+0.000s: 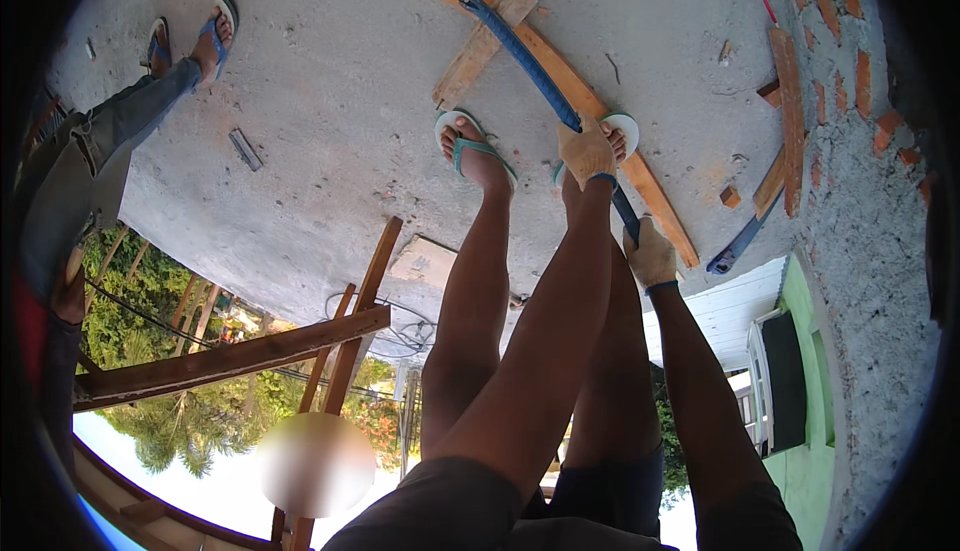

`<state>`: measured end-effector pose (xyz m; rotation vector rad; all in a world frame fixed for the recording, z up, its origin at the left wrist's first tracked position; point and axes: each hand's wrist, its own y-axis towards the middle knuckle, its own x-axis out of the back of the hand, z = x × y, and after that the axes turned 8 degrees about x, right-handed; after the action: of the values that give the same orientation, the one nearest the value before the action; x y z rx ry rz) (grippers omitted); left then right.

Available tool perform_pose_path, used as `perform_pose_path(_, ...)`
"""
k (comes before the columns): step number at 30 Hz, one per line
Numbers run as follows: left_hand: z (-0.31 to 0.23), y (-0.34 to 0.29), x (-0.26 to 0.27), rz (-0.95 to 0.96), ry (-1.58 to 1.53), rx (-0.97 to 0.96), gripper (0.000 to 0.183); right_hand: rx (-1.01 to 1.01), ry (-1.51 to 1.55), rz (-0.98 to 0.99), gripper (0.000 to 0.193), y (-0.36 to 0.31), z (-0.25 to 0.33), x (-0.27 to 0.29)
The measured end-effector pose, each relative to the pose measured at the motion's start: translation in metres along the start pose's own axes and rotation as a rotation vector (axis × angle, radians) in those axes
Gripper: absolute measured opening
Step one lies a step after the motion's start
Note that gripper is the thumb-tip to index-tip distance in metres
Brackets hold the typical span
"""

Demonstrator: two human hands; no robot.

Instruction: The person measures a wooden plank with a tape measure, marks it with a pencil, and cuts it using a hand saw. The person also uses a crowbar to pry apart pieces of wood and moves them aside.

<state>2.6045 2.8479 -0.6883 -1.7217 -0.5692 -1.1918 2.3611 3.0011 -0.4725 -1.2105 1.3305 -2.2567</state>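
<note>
Both my hands wear tan work gloves and grip a long blue crowbar (530, 68), which slants from upper left to lower right. My left hand (588, 149) is wrapped round its middle, near my right foot. My right hand (652, 253) closes round its nearer end, lower and to the right. The crowbar's far tip reaches over a short weathered board (475, 59) that crosses a long orange-brown plank (575, 76) on the ground. Whether the tip touches the wood, I cannot tell. My sandalled feet stand beside the plank, the right one partly hidden by my left hand.
Another person's sandalled foot (215, 39) stands at the left. At the right are a wooden strip (788, 121), a blue tool (740, 244), a wood block (731, 197) and a rough brick wall edge (862, 81). A timber frame (235, 353) rises at lower left.
</note>
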Motion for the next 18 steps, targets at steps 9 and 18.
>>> perform_pose_path(9,-0.103,-0.105,-0.007,1.345,-0.134,-0.171,0.048,0.12,-0.124,-0.149,0.031,0.137,-0.129,-0.052)
perform_pose_path(18,-0.132,-0.003,0.071,0.024,0.347,-0.988,0.053,0.091,0.217,-0.12,0.025,-0.013,-0.151,0.039)
